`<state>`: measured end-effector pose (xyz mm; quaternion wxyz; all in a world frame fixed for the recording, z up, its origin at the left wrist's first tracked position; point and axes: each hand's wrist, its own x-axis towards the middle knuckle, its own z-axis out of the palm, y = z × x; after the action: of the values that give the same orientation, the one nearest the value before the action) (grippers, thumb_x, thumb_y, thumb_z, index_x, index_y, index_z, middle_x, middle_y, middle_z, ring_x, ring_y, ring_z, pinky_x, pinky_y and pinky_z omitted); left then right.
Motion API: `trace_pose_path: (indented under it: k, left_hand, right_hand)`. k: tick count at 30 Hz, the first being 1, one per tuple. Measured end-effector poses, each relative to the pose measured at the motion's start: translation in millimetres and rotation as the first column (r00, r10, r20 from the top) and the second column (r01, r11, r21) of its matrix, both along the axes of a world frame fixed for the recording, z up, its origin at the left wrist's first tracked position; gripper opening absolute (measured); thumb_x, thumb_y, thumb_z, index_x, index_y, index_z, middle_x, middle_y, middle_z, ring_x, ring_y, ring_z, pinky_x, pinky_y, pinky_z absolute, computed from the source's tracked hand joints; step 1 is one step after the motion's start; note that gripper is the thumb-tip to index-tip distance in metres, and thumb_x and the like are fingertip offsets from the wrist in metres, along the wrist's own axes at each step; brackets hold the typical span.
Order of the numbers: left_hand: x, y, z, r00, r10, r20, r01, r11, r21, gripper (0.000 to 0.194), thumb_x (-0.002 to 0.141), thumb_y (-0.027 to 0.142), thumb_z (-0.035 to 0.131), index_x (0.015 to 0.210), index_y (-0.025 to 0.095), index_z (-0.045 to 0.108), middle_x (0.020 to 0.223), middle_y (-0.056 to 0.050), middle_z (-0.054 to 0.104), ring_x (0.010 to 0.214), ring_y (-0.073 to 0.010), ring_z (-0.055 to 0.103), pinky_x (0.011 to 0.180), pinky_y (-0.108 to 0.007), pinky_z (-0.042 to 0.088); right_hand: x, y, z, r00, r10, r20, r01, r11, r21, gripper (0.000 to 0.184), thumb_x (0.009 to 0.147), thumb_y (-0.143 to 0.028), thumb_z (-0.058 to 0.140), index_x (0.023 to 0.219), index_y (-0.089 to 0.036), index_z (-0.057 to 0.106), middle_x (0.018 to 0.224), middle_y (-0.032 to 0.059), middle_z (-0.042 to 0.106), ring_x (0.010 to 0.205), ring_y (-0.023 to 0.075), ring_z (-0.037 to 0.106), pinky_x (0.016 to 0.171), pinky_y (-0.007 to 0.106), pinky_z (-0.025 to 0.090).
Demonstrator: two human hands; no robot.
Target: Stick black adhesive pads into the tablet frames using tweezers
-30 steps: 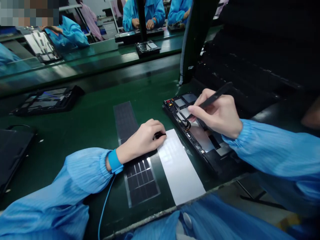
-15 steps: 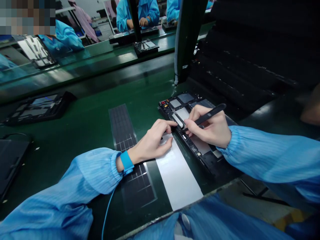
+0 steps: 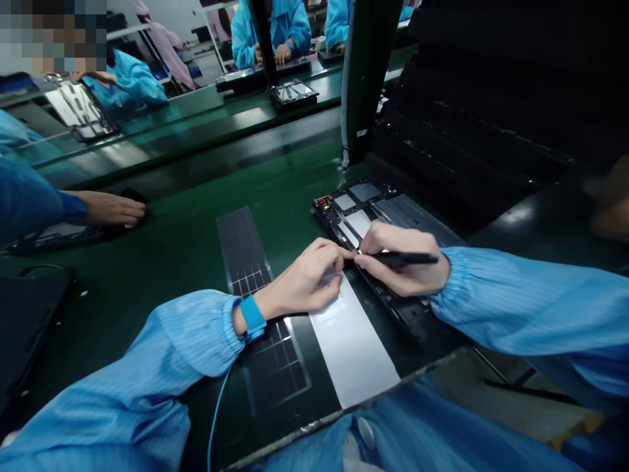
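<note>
An opened tablet (image 3: 393,216) with bare boards and shields lies on the green belt to my right. My right hand (image 3: 400,262) grips black tweezers (image 3: 407,259), held almost level with the tip at the tablet's near-left edge. My left hand (image 3: 307,282) rests on a white backing strip (image 3: 354,344), its thumb and forefinger pinched right at the tweezer tip; whatever small piece sits between them is too small to make out. A blue wrist strap (image 3: 251,316) with a cord circles my left wrist. A dark gridded sticker sheet (image 3: 255,308) lies under my left forearm.
A co-worker's hand (image 3: 111,208) in a blue sleeve rests on another opened tablet (image 3: 54,236) at far left. A black upright post (image 3: 363,78) stands behind my tablet, with dark stacked trays (image 3: 491,111) to its right. More people in blue work across a second belt.
My right hand tipped the tweezers down to near level. My left hand slid from the dark sheet up to the tweezer tip and pinched there. A co-worker's hand came in at far left.
</note>
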<state>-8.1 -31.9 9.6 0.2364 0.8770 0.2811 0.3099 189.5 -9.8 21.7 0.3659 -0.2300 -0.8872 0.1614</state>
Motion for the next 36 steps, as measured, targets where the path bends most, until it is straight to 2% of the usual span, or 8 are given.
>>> trace_pose_path:
  k: [8, 13, 15, 17, 20, 23, 28, 36]
  left_hand:
    - [2, 2, 3.0, 0.996, 0.022, -0.082, -0.014, 0.995, 0.100, 0.013, 0.072, 0.005, 0.043, 0.075, 0.017, 0.039, 0.080, -0.005, 0.052, 0.086, -0.0163, 0.048, 0.072, -0.027, 0.046]
    - [23, -20, 7.6, 0.894, 0.112, -0.433, 0.089, 0.905, 0.416, 0.013, 0.083, 0.009, 0.036, 0.084, 0.013, 0.048, 0.086, -0.012, 0.056, 0.089, -0.0239, 0.050, 0.077, -0.038, 0.042]
    - [25, -23, 14.7, 0.871, 0.098, -0.482, 0.107, 0.918, 0.381, 0.015, 0.085, 0.009, 0.036, 0.087, 0.013, 0.050, 0.092, -0.013, 0.057, 0.093, -0.0248, 0.051, 0.078, -0.038, 0.042]
    - [14, -18, 25.5, 0.883, 0.022, -0.469, 0.108, 0.963, 0.249, 0.016, 0.083, 0.008, 0.040, 0.090, 0.015, 0.052, 0.094, -0.010, 0.059, 0.097, -0.0232, 0.051, 0.081, -0.035, 0.042]
    - [-26, -7, 42.6, 0.917, 0.090, -0.388, -0.061, 0.994, 0.086, 0.017, 0.082, 0.012, 0.044, 0.095, 0.017, 0.053, 0.097, -0.005, 0.060, 0.097, -0.0191, 0.052, 0.084, -0.032, 0.042]
    - [-74, -2, 51.2, 0.877, 0.304, -0.372, -0.345, 0.938, -0.046, 0.014, 0.080, 0.022, 0.049, 0.089, 0.014, 0.056, 0.084, -0.003, 0.060, 0.078, -0.0146, 0.056, 0.071, -0.027, 0.043]
    - [-109, -1, 39.7, 0.798, 0.066, -0.599, -0.342, 0.868, -0.360, 0.025, 0.071, 0.037, 0.060, 0.081, 0.015, 0.058, 0.067, 0.001, 0.054, 0.057, -0.0100, 0.049, 0.050, -0.019, 0.035]
    - [-89, -2, 34.1, 0.612, 0.122, -0.782, -0.392, 0.905, -0.166, 0.051, 0.052, 0.059, 0.069, 0.074, 0.016, 0.052, 0.072, -0.004, 0.054, 0.065, -0.0174, 0.051, 0.051, -0.023, 0.037]
  right_hand:
    - [-2, 0, 2.1, 0.998, -0.060, -0.018, 0.058, 0.991, -0.118, 0.018, 0.081, -0.027, 0.049, 0.066, -0.020, 0.045, 0.063, 0.0025, 0.051, 0.058, 0.0131, 0.049, 0.054, 0.028, 0.040]
    - [1, 10, 17.4, 0.856, -0.236, -0.459, 0.165, 0.968, -0.191, 0.017, 0.079, -0.024, 0.058, 0.067, -0.018, 0.047, 0.065, 0.0040, 0.054, 0.058, 0.0128, 0.055, 0.053, 0.031, 0.044]
    - [-2, 14, 34.3, 0.785, -0.316, -0.533, 0.179, 0.939, -0.293, 0.017, 0.081, -0.028, 0.057, 0.072, -0.018, 0.047, 0.067, 0.0035, 0.053, 0.060, 0.0143, 0.058, 0.054, 0.032, 0.046]
    - [-9, 14, 51.3, 0.859, -0.325, -0.396, 0.199, 0.924, -0.327, 0.018, 0.080, -0.031, 0.059, 0.076, -0.018, 0.048, 0.072, 0.0034, 0.053, 0.070, 0.0156, 0.061, 0.062, 0.033, 0.048]
    - [-30, 7, 61.4, 0.971, -0.227, -0.073, 0.200, 0.941, -0.272, 0.018, 0.078, -0.032, 0.061, 0.075, -0.016, 0.053, 0.079, 0.0032, 0.058, 0.074, 0.0134, 0.060, 0.065, 0.031, 0.047]
    - [-61, -3, 46.9, 0.993, 0.100, 0.069, -0.060, 0.898, -0.437, 0.019, 0.077, -0.033, 0.062, 0.073, -0.015, 0.057, 0.070, 0.0018, 0.060, 0.066, 0.0117, 0.058, 0.057, 0.026, 0.046]
    - [-102, -14, 13.2, 0.959, 0.280, 0.043, -0.198, 0.771, -0.605, 0.013, 0.078, -0.025, 0.058, 0.073, -0.014, 0.058, 0.071, 0.0009, 0.059, 0.064, 0.0112, 0.057, 0.058, 0.024, 0.045]
    - [-99, -21, 11.1, 0.942, 0.333, 0.034, -0.272, 0.822, -0.500, 0.013, 0.076, -0.022, 0.060, 0.067, -0.014, 0.056, 0.064, 0.0002, 0.058, 0.059, 0.0091, 0.054, 0.055, 0.021, 0.040]
